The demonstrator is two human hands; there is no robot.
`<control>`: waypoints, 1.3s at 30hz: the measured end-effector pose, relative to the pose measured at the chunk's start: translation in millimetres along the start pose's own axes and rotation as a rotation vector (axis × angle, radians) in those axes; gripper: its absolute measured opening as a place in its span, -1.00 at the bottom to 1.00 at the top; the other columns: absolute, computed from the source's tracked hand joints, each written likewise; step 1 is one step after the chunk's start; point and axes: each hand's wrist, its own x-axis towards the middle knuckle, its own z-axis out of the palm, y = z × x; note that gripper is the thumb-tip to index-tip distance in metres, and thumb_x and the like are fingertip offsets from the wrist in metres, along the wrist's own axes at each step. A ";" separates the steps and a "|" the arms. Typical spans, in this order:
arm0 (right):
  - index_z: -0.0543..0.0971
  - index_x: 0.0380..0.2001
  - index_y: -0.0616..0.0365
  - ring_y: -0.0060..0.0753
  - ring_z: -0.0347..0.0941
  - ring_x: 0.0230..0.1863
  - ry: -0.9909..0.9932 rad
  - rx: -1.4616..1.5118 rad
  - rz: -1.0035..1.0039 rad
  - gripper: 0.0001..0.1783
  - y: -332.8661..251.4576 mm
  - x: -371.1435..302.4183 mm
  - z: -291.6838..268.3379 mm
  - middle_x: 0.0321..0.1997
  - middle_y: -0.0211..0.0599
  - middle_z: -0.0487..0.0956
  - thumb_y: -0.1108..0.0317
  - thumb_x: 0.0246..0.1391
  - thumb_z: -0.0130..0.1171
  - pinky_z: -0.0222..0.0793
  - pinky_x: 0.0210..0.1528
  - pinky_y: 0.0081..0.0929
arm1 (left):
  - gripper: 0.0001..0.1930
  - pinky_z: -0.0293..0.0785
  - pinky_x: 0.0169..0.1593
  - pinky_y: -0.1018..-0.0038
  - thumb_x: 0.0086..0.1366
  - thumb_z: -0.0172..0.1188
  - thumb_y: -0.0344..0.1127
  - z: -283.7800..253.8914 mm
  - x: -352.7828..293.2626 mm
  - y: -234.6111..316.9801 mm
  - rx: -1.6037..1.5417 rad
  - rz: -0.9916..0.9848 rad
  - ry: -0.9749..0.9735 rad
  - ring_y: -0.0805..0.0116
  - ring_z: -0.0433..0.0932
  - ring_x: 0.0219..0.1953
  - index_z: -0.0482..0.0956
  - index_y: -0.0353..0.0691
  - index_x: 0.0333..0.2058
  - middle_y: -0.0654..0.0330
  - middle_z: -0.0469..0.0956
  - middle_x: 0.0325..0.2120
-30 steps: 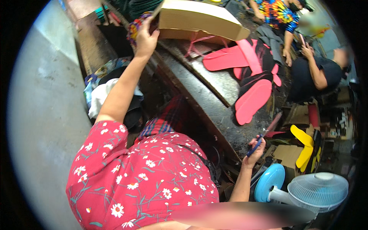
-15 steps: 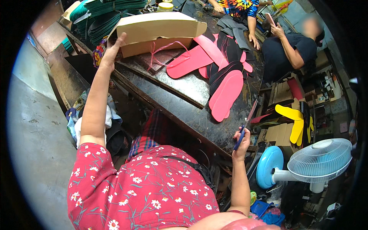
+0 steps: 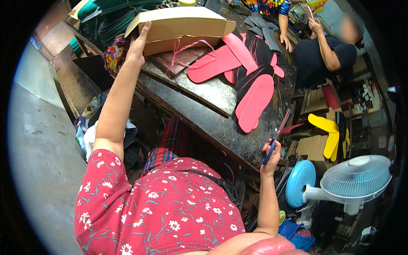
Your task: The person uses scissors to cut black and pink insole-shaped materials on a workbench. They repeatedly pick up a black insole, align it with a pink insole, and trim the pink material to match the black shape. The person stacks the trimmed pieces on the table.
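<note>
1 left hand (image 3: 137, 49) grasps the left end of 1 cardboard box (image 3: 182, 30), its long axis running rightward from that grip. 1 right hand (image 3: 271, 160) clasps 1 pair of blue-handled scissors (image 3: 280, 129), blades pointing forward, slightly right; 1 fan (image 3: 356, 176) stands right of this grip.

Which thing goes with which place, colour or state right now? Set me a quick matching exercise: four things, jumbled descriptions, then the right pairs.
Things:
1. Scissors
2. Cardboard box
3. Pink sole-shaped pieces
4. Electric fan

Descriptions:
A. Piled with black pieces on the dark table
B. Blue and white, at the picture's lower right
C. Held in the right hand, blades pointing away from the person
D. Held at one end by the left hand

Pairs: 1-C; 2-D; 3-A; 4-B
</note>
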 end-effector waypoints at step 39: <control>0.45 0.00 0.24 -0.54 0.36 -0.28 -0.016 -0.006 -0.041 -0.59 15.2 6.6 -17.6 -0.31 -0.40 0.44 0.17 0.25 0.24 0.25 -0.17 -0.58 | -0.55 0.52 -0.12 0.23 0.45 0.09 -0.04 -465.0 -97.6 -136.3 0.973 0.043 1.128 0.05 0.61 -0.20 0.61 -0.44 -0.17 -0.13 0.61 -0.25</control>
